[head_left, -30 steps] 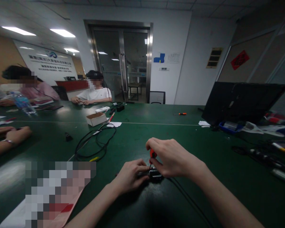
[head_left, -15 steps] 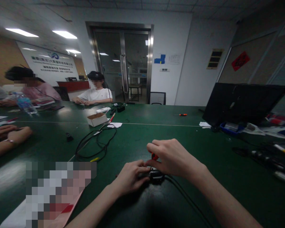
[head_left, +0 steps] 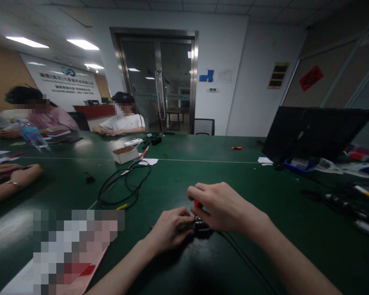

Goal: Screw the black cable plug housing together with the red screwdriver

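My right hand (head_left: 224, 207) is closed around the red-orange handle of a screwdriver (head_left: 197, 203), held upright with its tip pointing down. Beneath it, on the green table, lies a small black boxy part (head_left: 203, 228) with shiny edges. The screwdriver tip meets the part's left end, though my fingers partly hide the contact. From the left, my left hand (head_left: 174, 225) grips that end between thumb and fingers. A dark cable (head_left: 242, 253) runs from the part's right side toward the table's near edge.
A looped black cable (head_left: 123, 186) and an open white box (head_left: 125, 155) lie left of centre. Another screwdriver (head_left: 235, 148) lies farther back. A monitor (head_left: 313, 133) and a blue tray (head_left: 299, 165) stand at right. A co-worker's hands (head_left: 24, 175) rest at left.
My right hand has shifted slightly left and down with the screwdriver, its fingers turned a little. My left hand and the black part stay in place.
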`<state>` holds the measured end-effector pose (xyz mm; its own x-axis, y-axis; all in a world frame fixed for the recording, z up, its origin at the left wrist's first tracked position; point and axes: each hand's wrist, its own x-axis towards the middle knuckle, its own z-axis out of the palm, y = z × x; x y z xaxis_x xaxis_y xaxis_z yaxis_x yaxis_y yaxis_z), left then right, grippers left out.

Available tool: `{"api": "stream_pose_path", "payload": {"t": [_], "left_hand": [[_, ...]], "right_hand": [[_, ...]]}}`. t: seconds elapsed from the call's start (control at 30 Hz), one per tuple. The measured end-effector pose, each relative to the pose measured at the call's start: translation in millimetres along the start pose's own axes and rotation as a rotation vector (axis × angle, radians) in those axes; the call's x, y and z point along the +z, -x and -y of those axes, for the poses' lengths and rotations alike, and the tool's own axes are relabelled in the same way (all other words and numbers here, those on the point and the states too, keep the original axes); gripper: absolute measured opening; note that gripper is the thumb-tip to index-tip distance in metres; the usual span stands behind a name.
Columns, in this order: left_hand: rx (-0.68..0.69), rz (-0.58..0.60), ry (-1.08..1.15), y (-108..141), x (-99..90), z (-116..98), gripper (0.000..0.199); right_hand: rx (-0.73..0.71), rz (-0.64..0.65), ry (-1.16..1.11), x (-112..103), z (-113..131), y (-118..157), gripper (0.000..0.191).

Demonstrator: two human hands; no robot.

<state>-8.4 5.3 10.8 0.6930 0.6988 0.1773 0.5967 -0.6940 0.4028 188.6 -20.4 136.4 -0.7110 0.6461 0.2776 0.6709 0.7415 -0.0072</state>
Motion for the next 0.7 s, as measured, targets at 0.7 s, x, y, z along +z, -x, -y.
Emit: {"api": "stream_pose_path", "payload": {"t": [0.7], "left_hand": [[-0.034,0.006,-0.010,0.7,1.9,0.4,0.024]], "right_hand": [[0.015,0.012,0.052,-1.3,-0.4,-1.4,0.007]]}}
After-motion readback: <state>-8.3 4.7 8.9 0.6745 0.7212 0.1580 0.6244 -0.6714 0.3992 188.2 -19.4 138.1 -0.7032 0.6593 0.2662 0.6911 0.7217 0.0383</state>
